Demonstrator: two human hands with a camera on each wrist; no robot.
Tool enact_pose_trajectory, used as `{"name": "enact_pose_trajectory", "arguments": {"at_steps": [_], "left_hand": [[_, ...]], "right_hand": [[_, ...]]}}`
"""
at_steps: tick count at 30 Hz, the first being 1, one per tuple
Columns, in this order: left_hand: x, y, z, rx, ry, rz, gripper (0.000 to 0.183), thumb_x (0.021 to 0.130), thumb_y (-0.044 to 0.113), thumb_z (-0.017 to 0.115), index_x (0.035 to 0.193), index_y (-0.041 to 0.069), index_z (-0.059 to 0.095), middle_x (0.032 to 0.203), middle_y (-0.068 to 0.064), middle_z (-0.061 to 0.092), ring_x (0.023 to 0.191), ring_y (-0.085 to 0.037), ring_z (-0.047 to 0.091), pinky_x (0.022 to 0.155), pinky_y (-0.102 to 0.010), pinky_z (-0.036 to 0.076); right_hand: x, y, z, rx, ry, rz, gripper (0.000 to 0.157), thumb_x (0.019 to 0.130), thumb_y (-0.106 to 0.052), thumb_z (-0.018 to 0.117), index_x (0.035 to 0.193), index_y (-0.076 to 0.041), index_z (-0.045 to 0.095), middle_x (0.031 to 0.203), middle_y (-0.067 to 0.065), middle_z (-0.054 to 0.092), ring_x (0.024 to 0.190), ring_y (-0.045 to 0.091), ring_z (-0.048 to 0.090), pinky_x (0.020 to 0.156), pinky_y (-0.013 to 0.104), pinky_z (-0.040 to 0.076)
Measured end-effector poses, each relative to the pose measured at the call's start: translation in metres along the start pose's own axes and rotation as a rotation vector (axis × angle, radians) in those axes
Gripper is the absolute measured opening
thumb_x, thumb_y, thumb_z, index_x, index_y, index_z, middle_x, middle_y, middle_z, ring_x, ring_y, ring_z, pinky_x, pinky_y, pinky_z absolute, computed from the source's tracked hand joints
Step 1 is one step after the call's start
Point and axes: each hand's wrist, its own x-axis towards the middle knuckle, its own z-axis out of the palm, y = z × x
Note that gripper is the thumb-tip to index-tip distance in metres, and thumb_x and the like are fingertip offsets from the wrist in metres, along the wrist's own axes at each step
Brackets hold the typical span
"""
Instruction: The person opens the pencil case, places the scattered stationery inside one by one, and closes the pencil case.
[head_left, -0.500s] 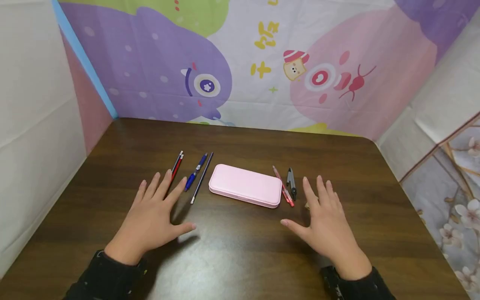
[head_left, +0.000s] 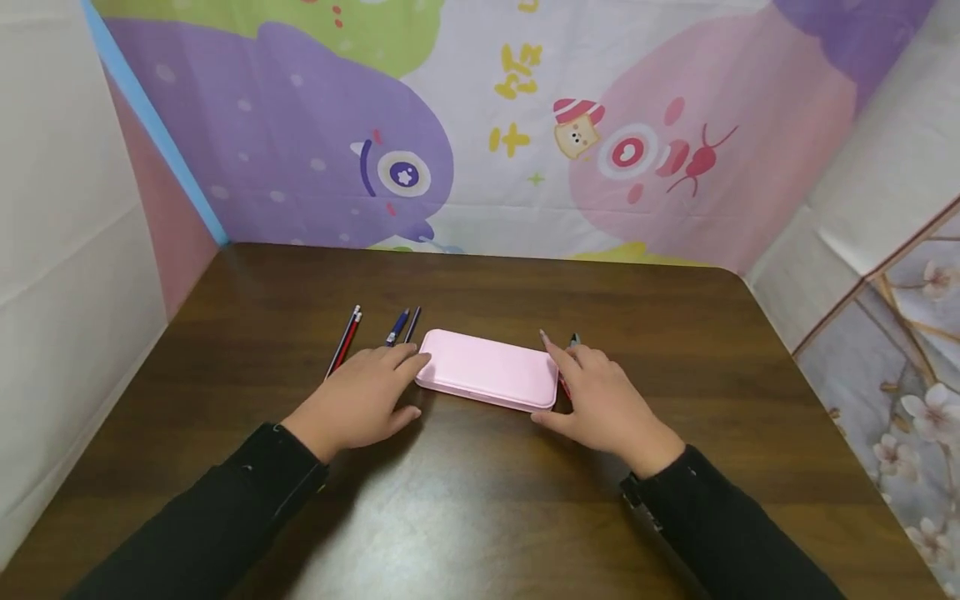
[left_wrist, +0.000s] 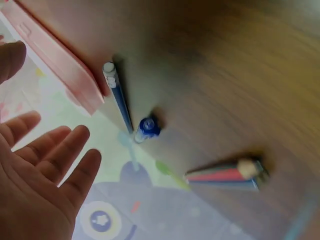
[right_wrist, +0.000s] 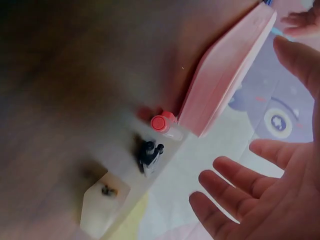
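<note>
Both hands are spread and grip nothing; the closed pink pencil case [head_left: 487, 371] lies between the left hand [head_left: 363, 398] and the right hand [head_left: 609, 410]. Handling seems barely begun: the case is neither held nor opened, with a blue pen [left_wrist: 148, 129] near the left fingers and a red pen [right_wrist: 162, 122] near the right outside it. Fingertip contact is unclear; a pale block [right_wrist: 104, 202] near the right hand is blurred, hidden in the head view.

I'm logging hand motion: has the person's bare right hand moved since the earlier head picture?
Yes: against the dark brown wooden table, the bare right hand has moved left and forward, toward the rectangular pink case.
</note>
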Motion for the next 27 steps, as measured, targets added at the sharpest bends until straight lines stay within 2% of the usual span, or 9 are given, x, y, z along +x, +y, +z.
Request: {"name": "enact_pose_trajectory", "arguments": {"at_steps": [4, 9, 16, 21, 27], "left_hand": [[0.018, -0.003, 0.0, -0.045, -0.036, -0.082, 0.068, 0.087, 0.04, 0.068, 0.141, 0.004, 0.047, 0.135, -0.015, 0.054, 0.121, -0.032, 0.052, 0.101, -0.048, 0.043], [0.03, -0.003, -0.002, -0.086, -0.066, -0.164, 0.066, 0.087, 0.037, 0.068, 0.14, 0.003, 0.048, 0.126, -0.016, 0.058, 0.112, -0.032, 0.058, 0.096, -0.048, 0.047], [0.037, 0.01, 0.006, -0.168, -0.129, -0.2, 0.068, 0.089, 0.034, 0.065, 0.144, 0.001, 0.042, 0.134, -0.019, 0.054, 0.12, -0.034, 0.054, 0.101, -0.048, 0.044], [0.04, 0.014, 0.011, -0.204, -0.099, -0.223, 0.065, 0.088, 0.03, 0.066, 0.141, 0.0, 0.044, 0.131, -0.02, 0.055, 0.119, -0.035, 0.054, 0.102, -0.048, 0.043], [0.043, 0.011, 0.011, -0.315, -0.065, -0.28, 0.066, 0.086, 0.028, 0.068, 0.139, -0.002, 0.044, 0.13, -0.02, 0.055, 0.119, -0.033, 0.054, 0.102, -0.048, 0.043]], "right_hand": [[0.014, 0.002, 0.0, 0.062, -0.036, 0.014, 0.105, 0.074, -0.061, 0.074, 0.156, -0.018, 0.025, 0.142, 0.014, 0.045, 0.134, 0.034, 0.037, 0.107, 0.054, 0.034], [0.028, -0.002, 0.003, 0.116, -0.067, 0.002, 0.103, 0.07, -0.057, 0.079, 0.152, -0.015, 0.033, 0.148, 0.013, 0.041, 0.137, 0.032, 0.034, 0.111, 0.055, 0.026], [0.034, -0.009, 0.015, 0.117, -0.124, -0.009, 0.099, 0.071, -0.049, 0.081, 0.151, -0.012, 0.037, 0.152, 0.014, 0.039, 0.141, 0.035, 0.029, 0.111, 0.058, 0.021], [0.039, -0.01, 0.022, 0.097, -0.143, 0.004, 0.097, 0.072, -0.047, 0.082, 0.151, -0.013, 0.037, 0.152, 0.01, 0.04, 0.141, 0.033, 0.029, 0.111, 0.057, 0.022], [0.042, -0.005, 0.023, 0.111, -0.07, -0.04, 0.092, 0.069, -0.049, 0.081, 0.145, -0.014, 0.044, 0.145, 0.007, 0.047, 0.139, 0.032, 0.033, 0.111, 0.055, 0.026]]}}
